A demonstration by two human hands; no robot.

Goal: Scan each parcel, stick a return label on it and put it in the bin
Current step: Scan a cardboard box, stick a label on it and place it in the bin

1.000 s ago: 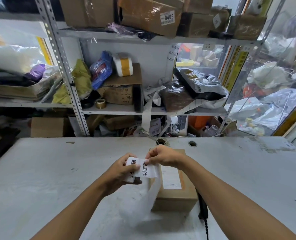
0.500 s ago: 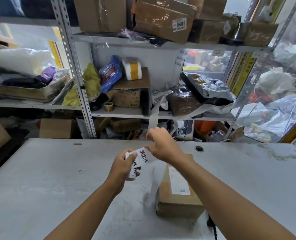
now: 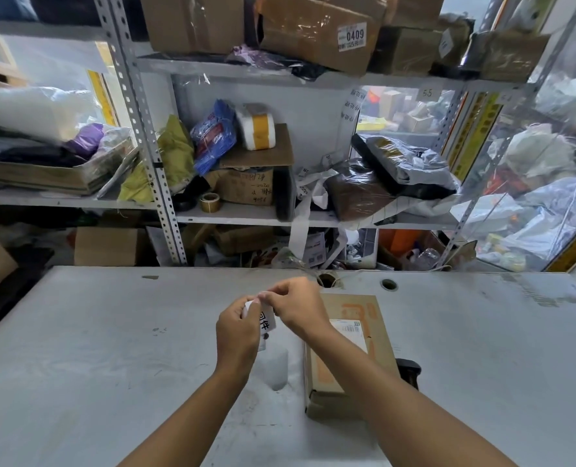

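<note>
at about nine o'clock of the scene's centre the grey table lies bare of parcels. moving right, the left hand is curled round a strip of return labels, black characters showing on the white paper, with the loose backing tail hanging down towards six o'clock. touching it at its one o'clock, the right hand pinches the top edge of the strip with thumb and fingertips. half a second ago the right hand was lifted higher and further from the left, with the strip stretched between them; now the two hands have closed together and dropped lower over the table. that reads as a fresh nip at a label's corner, so the peel is probably not finished and nothing is stuck yet. further right, at three o'clock of the hands, the parcel, a cardboard box with a shipping slip on top, lies flat on the table under the right forearm. a dark scanner rests just beside it at four o'clock. no bin is in view.
</note>
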